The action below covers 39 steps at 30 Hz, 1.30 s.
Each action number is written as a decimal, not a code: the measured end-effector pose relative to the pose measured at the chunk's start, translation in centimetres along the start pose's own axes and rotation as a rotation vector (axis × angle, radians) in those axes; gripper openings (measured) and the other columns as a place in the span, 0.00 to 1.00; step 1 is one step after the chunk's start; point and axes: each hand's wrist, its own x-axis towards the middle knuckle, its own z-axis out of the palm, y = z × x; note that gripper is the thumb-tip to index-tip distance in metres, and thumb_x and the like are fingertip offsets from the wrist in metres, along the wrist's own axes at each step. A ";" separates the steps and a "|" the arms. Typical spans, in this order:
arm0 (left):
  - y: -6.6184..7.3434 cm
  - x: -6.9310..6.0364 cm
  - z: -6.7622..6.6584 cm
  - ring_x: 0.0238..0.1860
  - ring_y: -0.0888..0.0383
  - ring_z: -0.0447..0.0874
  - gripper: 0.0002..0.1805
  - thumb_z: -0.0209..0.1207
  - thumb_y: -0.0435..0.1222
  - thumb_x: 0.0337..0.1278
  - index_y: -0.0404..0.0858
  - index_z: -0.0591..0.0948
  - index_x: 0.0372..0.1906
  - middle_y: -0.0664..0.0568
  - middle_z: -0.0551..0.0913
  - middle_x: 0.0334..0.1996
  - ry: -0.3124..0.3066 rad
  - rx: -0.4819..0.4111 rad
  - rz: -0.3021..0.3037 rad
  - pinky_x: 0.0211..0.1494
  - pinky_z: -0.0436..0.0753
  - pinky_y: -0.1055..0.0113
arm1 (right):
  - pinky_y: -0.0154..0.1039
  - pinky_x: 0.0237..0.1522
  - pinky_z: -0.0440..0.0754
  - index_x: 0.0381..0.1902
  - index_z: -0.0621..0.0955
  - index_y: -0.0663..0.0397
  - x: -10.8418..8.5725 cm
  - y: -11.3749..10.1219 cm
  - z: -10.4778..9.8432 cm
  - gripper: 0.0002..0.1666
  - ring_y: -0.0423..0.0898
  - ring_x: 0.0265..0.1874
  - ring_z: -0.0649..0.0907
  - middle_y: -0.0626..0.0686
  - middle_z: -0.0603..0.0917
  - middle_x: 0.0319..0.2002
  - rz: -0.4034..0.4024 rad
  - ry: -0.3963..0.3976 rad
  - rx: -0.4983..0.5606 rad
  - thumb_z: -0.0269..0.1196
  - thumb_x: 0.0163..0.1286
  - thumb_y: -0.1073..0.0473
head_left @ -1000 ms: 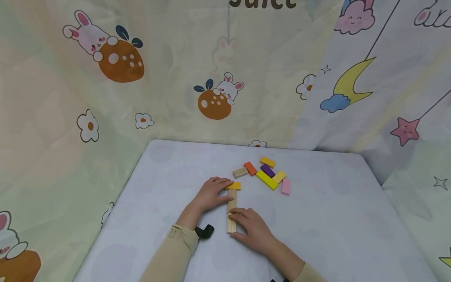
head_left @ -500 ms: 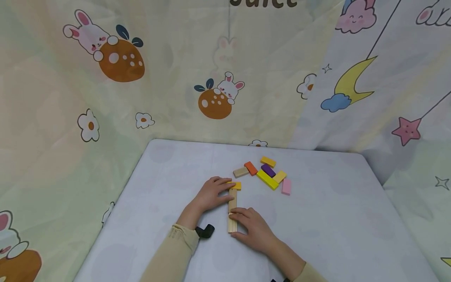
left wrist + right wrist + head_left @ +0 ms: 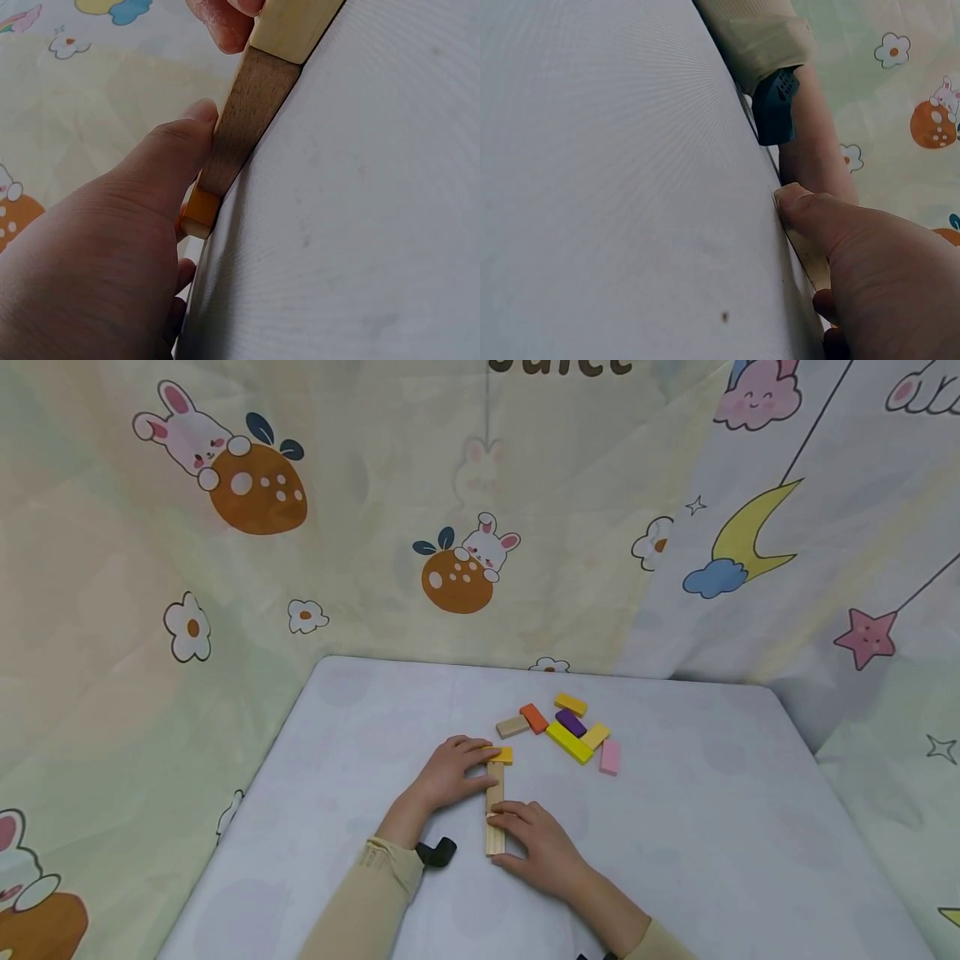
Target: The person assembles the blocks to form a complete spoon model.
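Two plain wooden blocks lie end to end in a line, the far block (image 3: 495, 770) meeting the near block (image 3: 494, 841). A yellow-orange block (image 3: 507, 756) lies crosswise at the line's far end. My left hand (image 3: 450, 774) has its fingertips on the yellow-orange block and its thumb against the far wooden block, fingers fairly straight. With thumb at the near end and fingertips by the seam, my right hand (image 3: 543, 852) holds the near block. In the left wrist view, the yellow-orange block (image 3: 201, 210) touches the far wooden block (image 3: 251, 109); the left fingers are mostly hidden.
Several loose blocks lie beyond the hands: a plain wooden one (image 3: 513, 727), an orange-red one (image 3: 534, 718), a purple one (image 3: 571, 722), a bright yellow one (image 3: 568, 743) and a pink one (image 3: 610, 757). A printed cloth hangs behind the white table (image 3: 712, 827).
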 end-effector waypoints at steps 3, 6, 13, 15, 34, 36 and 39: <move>-0.1 0.0 0.0 0.71 0.52 0.65 0.32 0.53 0.64 0.63 0.64 0.68 0.71 0.61 0.71 0.70 -0.001 0.007 -0.003 0.73 0.67 0.50 | 0.41 0.58 0.77 0.63 0.76 0.32 0.1 0.0 -0.1 0.32 0.38 0.53 0.74 0.35 0.71 0.67 0.007 -0.022 0.013 0.67 0.62 0.35; 0.0 -0.1 0.0 0.71 0.52 0.65 0.32 0.52 0.64 0.64 0.64 0.68 0.71 0.61 0.70 0.71 -0.003 0.011 -0.007 0.73 0.67 0.50 | 0.44 0.62 0.77 0.63 0.76 0.31 0.2 0.2 -0.3 0.32 0.39 0.58 0.74 0.35 0.70 0.67 0.038 -0.049 0.085 0.65 0.63 0.34; 0.2 -0.1 -0.1 0.71 0.53 0.65 0.32 0.51 0.65 0.63 0.64 0.68 0.71 0.62 0.70 0.71 -0.001 -0.012 -0.009 0.72 0.68 0.50 | 0.30 0.45 0.80 0.60 0.79 0.34 1.3 1.3 -1.9 0.21 0.37 0.45 0.77 0.37 0.74 0.62 0.232 -0.006 0.331 0.62 0.71 0.44; 0.3 -0.2 -0.1 0.71 0.53 0.65 0.33 0.51 0.66 0.63 0.64 0.68 0.71 0.62 0.69 0.71 -0.004 -0.015 -0.011 0.72 0.68 0.50 | 0.29 0.42 0.79 0.59 0.80 0.35 2.1 1.9 -2.4 0.20 0.37 0.41 0.76 0.38 0.76 0.60 0.297 0.028 0.333 0.62 0.71 0.46; 0.4 -0.1 -0.2 0.70 0.53 0.65 0.33 0.50 0.66 0.63 0.64 0.68 0.71 0.62 0.70 0.71 -0.012 0.004 -0.006 0.72 0.68 0.52 | 0.51 0.57 0.78 0.66 0.73 0.44 10.7 8.1 -4.9 0.25 0.50 0.52 0.76 0.51 0.78 0.59 0.553 0.071 0.291 0.57 0.74 0.47; 0.4 -0.1 -0.2 0.70 0.53 0.65 0.33 0.50 0.66 0.63 0.64 0.68 0.71 0.62 0.70 0.71 -0.009 0.008 -0.007 0.72 0.68 0.52 | 0.53 0.61 0.77 0.67 0.72 0.45 11.3 8.1 -5.0 0.28 0.52 0.56 0.76 0.53 0.77 0.62 0.556 0.063 0.298 0.58 0.73 0.46; 0.3 -0.1 -0.3 0.71 0.53 0.65 0.33 0.50 0.66 0.63 0.64 0.68 0.71 0.62 0.70 0.71 -0.014 0.007 -0.012 0.72 0.68 0.52 | 0.56 0.67 0.72 0.69 0.70 0.46 12.2 8.1 -5.0 0.32 0.55 0.64 0.73 0.54 0.74 0.67 0.546 0.047 0.295 0.61 0.71 0.45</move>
